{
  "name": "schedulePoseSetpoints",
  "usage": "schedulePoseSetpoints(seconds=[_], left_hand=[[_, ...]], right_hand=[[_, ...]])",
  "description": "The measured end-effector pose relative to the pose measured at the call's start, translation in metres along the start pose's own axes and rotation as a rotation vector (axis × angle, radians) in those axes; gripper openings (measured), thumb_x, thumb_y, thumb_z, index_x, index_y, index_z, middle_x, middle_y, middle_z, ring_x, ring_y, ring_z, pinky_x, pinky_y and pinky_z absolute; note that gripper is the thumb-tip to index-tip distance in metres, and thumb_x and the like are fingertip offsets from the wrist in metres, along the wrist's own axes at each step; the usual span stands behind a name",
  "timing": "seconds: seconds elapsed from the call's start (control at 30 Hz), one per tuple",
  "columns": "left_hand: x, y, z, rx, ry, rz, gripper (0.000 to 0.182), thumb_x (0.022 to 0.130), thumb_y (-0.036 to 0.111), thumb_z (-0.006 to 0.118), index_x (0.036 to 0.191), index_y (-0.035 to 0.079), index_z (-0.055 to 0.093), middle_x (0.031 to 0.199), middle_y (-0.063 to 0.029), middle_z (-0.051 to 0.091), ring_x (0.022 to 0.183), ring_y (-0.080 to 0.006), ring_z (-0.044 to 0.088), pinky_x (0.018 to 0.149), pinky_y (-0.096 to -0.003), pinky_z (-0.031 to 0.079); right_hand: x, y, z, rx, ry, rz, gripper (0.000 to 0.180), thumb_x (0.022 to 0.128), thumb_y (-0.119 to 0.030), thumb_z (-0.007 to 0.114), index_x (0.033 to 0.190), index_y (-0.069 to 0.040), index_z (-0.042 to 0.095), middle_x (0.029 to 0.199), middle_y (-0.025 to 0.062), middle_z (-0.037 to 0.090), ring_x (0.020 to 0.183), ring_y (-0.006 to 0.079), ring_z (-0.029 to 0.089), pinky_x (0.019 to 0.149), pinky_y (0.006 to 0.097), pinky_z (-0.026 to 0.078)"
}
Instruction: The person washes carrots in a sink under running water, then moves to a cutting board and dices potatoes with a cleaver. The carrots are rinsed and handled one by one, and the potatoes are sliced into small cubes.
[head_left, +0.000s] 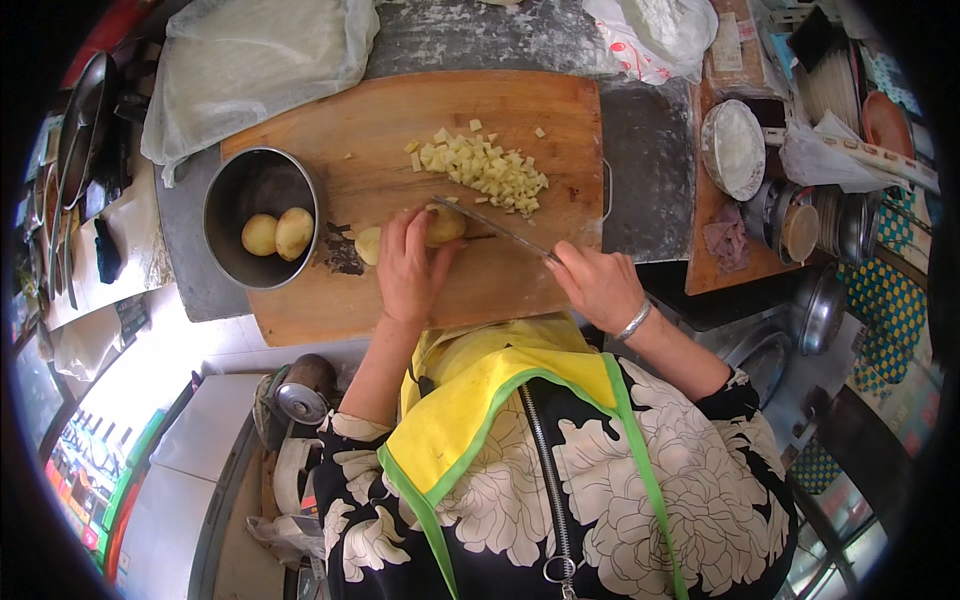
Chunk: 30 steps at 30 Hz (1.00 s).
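My right hand (600, 289) grips a kitchen knife (499, 231), seen nearly edge-on, its tip pointing to the upper left. The blade crosses over the right end of a peeled potato (448, 227). Whether it touches the flesh cannot be made out. Curled over that potato, my left hand (409, 262) holds it against the wooden cutting board (480, 296). A pale potato piece (367, 245) shows to the left of those fingers; the hand hides part of it. Beyond the knife lies a heap of diced potato (487, 169), with a few cubes scattered apart.
A deep metal bowl (261, 180) holding two peeled potatoes (277, 234) stands on the board's left side. Behind it, a plastic-covered slab (255, 67) overlaps the board. A bowl of white powder (733, 150) and a crumpled cloth (726, 236) occupy the side surface at right.
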<state>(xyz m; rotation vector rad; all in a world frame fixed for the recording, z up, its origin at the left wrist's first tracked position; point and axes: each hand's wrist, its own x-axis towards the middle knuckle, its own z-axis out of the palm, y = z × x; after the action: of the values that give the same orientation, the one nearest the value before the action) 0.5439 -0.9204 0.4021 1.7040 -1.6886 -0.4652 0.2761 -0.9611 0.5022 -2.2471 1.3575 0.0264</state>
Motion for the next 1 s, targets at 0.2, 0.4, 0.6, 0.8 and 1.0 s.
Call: schedulePoseSetpoints(seconds=[0.2,0.4,0.6,0.8,1.0], left_hand=[[-0.009,0.005,-0.003,0.073,0.083,0.064,0.045,0.077,0.016,0.086,0.117,0.006,0.068,0.122,-0.0163,0.064,0.112,-0.0401,0.061,0.094,-0.0481,0.053],[-0.011,0.0,-0.002,0.052,0.012,0.091,0.037,0.079,0.004,0.079,0.115,0.004,0.069,0.118,-0.0183,0.066,0.11,-0.0432,0.062,0.094,-0.0507,0.052],[-0.012,0.0,-0.001,0.066,0.039,0.085,0.034,0.079,0.003,0.076,0.112,0.004,0.07,0.115,-0.0159,0.066,0.11,-0.0411,0.062,0.093,-0.0479,0.053],[-0.01,0.001,0.001,0.02,0.07,0.084,0.037,0.079,0.005,0.082,0.113,0.004,0.068,0.117,-0.0182,0.066,0.105,-0.0413,0.062,0.09,-0.0498,0.053],[-0.015,0.003,0.001,0.038,0.092,0.053,0.036,0.08,0.005,0.081,0.114,0.007,0.069,0.115,-0.016,0.064,0.105,-0.0396,0.062,0.09,-0.0461,0.054]], right_hand=[[0.005,-0.004,-0.007,-0.049,0.091,-0.094,0.013,0.098,-0.023,0.068,0.106,-0.014,0.063,0.072,0.0097,0.063,0.058,0.0351,0.066,0.05,0.0459,0.053],[0.015,-0.01,-0.016,-0.123,0.057,-0.23,0.019,0.093,-0.017,0.067,0.112,-0.018,0.065,0.071,0.0089,0.06,0.055,0.0292,0.067,0.044,0.042,0.051],[0.017,-0.013,-0.015,-0.211,-0.053,-0.217,0.025,0.092,-0.017,0.064,0.117,-0.016,0.063,0.071,0.0106,0.061,0.055,0.0308,0.067,0.045,0.0428,0.052],[0.041,-0.01,0.009,-0.105,-0.042,-0.212,0.015,0.093,-0.015,0.064,0.108,-0.012,0.061,0.074,0.0137,0.066,0.059,0.0349,0.069,0.047,0.0459,0.052],[0.021,-0.016,-0.018,-0.097,-0.061,-0.186,0.012,0.094,-0.014,0.064,0.106,-0.012,0.061,0.073,0.0131,0.066,0.059,0.0353,0.069,0.048,0.0469,0.052]])
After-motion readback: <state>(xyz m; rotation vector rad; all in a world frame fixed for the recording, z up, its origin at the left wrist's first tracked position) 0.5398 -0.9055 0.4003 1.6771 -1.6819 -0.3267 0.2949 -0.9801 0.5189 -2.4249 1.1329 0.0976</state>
